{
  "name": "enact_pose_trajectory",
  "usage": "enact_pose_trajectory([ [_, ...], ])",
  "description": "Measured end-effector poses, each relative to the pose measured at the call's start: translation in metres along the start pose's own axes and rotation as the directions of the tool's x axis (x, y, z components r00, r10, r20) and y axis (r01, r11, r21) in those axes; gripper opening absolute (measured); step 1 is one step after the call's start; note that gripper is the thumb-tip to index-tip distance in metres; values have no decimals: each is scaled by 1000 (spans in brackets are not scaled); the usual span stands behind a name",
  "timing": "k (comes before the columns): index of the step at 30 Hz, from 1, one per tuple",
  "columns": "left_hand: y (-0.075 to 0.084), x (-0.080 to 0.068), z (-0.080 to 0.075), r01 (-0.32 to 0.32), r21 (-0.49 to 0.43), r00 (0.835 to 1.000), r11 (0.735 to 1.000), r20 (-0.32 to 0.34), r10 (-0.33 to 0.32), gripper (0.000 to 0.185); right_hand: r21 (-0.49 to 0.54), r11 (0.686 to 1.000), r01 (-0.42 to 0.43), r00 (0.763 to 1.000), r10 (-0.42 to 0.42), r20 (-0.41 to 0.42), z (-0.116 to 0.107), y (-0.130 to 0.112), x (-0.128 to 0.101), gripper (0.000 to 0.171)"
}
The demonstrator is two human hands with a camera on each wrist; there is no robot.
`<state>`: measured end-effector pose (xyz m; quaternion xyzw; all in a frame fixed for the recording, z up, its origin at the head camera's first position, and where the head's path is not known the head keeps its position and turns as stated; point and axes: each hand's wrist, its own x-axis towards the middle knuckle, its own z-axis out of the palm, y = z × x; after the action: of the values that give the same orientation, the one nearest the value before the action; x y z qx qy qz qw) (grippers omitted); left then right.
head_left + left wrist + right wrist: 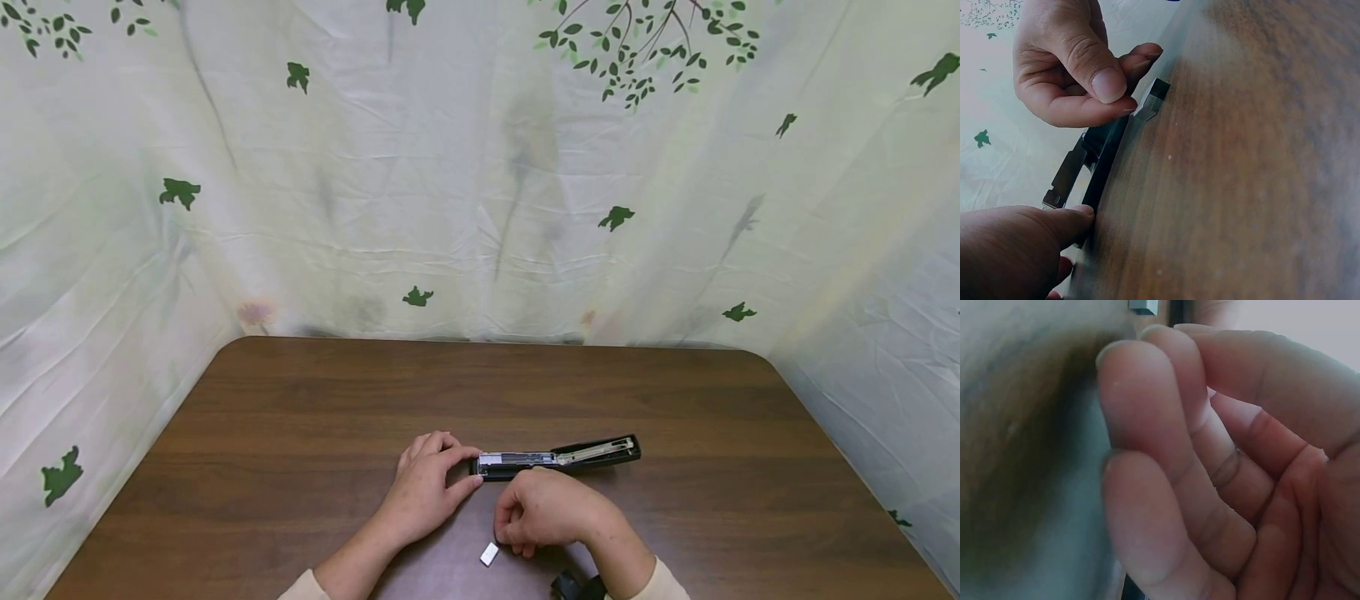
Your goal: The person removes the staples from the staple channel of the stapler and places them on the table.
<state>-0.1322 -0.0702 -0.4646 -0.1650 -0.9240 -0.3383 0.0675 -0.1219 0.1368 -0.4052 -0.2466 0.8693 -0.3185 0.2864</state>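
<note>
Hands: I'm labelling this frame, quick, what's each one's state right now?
Left hand: closed, holding one end of the open black stapler.
Right hand: closed, fingers curled near the small silver block; nothing visibly held.

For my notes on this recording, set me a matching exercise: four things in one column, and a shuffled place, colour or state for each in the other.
Things
1. Left hand
2. Stapler
3. Small block
4. Right hand

Places, colours, states
A. Pale and silvery, lying on the brown table
B. Curled, right next to a small pale thing
C. Gripping one end of a black tool
D. Black, opened out, its metal inside showing

Right pairs: 1-C, 2-D, 3-A, 4-B
</note>
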Motion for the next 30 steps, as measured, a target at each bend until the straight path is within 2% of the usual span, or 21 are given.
enact_pose_trajectory([
  [7,0,0,0,-4,3,1000,1000,-4,4,28,-4,1000,-9,999,8,-49,-9,4,-2,17],
  [11,0,0,1,1,1,1000,1000,-4,-1,28,-2,1000,9,992,-9,-125,-15,6,-1,14],
  [19,0,0,0,-6,1,1000,1000,-9,6,28,-38,999,16,933,-29,-358,-20,8,1,9],
  [30,1,-1,0,-5,8,1000,1000,-6,5,27,-57,998,-40,880,8,-475,-14,11,7,5],
])
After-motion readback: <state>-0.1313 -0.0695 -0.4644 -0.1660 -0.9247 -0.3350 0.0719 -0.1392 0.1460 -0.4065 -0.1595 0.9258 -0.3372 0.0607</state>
